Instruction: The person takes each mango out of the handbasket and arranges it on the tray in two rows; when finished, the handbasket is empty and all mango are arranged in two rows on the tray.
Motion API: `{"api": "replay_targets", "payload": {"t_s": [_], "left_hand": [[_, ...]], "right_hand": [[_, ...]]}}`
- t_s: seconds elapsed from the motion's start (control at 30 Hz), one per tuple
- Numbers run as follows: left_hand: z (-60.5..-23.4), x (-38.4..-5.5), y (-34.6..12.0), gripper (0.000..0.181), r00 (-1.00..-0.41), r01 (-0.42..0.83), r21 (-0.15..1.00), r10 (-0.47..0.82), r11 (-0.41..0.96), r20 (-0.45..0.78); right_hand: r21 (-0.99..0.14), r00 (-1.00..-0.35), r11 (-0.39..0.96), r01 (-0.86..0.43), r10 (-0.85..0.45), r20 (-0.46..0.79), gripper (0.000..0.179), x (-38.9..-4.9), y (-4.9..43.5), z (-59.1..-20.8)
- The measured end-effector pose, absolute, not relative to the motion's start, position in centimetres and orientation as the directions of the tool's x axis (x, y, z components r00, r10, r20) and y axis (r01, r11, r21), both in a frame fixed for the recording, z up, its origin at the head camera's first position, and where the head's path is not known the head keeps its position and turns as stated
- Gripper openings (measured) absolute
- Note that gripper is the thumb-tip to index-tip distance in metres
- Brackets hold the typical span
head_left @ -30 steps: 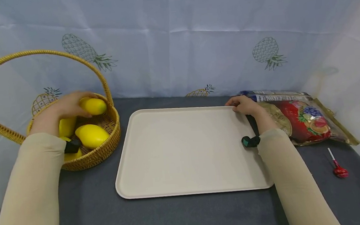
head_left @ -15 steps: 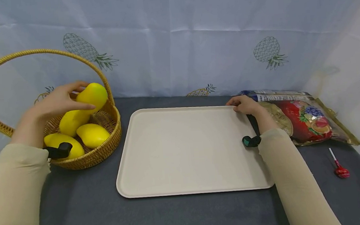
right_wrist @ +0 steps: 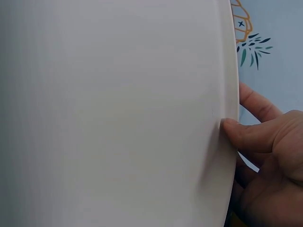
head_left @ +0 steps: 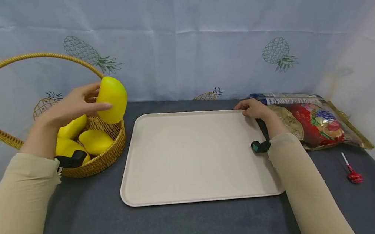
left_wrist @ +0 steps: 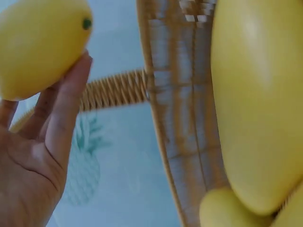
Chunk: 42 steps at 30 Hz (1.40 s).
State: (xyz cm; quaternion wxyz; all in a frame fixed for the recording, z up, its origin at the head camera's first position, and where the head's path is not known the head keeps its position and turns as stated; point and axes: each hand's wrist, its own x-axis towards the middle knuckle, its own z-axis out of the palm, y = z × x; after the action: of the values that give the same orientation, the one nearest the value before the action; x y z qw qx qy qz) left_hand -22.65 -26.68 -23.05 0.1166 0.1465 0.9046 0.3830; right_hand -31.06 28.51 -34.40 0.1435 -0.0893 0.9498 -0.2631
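Observation:
A yellow mango (head_left: pixel 114 100) with a greenish top is gripped between the thumb and fingers of my left hand (head_left: pixel 72 103), raised above the right rim of the wicker basket (head_left: pixel 110 153). In the left wrist view the same mango (left_wrist: pixel 40 47) shows a dark stem spot. Several more mangoes (head_left: pixel 96 141) lie in the basket, partly hidden by my forearm. My right hand (head_left: pixel 255 109) pinches the far right corner of the cream tray (head_left: pixel 194 157). In the right wrist view, the thumb of that hand (right_wrist: pixel 274 146) lies on top of the tray's rim (right_wrist: pixel 230 71).
A red and gold snack bag (head_left: pixel 318 120) lies right of the tray, behind my right forearm. A red lollipop (head_left: pixel 355 177) rests near the table's right side. The tall basket handle (head_left: pixel 38 55) arches over the basket. A pineapple-print cloth (head_left: pixel 182 58) hangs behind the dark table (head_left: pixel 184 228).
My left hand has lifted the mango up out of the basket and to the right, and the mango has turned more upright. The right hand and tray have stayed in place.

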Motion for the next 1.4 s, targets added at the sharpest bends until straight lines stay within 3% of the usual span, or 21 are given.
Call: {"api": "replay_targets", "payload": {"t_s": [0.3, 0.73, 1.03, 1.4], "left_hand": [[-23.2, -22.6, -21.9, 0.057, -0.889, 0.163, 0.869, 0.452, 0.467, -0.077], [-24.4, -23.1, -14.5, 0.06, -0.823, 0.122, 0.914, 0.554, 0.388, -0.125], [-25.4, -23.6, -9.6, 0.067, -0.815, 0.033, 0.946, 0.556, 0.322, -0.161], [-27.2, -23.8, -4.8, 0.061, -0.801, -0.046, 0.953, 0.56, 0.298, -0.214]], "right_hand": [[-0.515, -0.944, 0.852, -0.1, -0.244, -0.221, 0.036, -30.9, 28.3, -34.2], [-0.513, -0.944, 0.853, -0.096, -0.241, -0.224, 0.037, -31.0, 28.4, -34.3], [-0.523, -0.938, 0.846, -0.105, -0.258, -0.229, 0.037, -30.7, 28.4, -34.2], [-0.512, -0.943, 0.854, -0.091, -0.24, -0.232, 0.037, -30.9, 28.3, -34.2]]}}
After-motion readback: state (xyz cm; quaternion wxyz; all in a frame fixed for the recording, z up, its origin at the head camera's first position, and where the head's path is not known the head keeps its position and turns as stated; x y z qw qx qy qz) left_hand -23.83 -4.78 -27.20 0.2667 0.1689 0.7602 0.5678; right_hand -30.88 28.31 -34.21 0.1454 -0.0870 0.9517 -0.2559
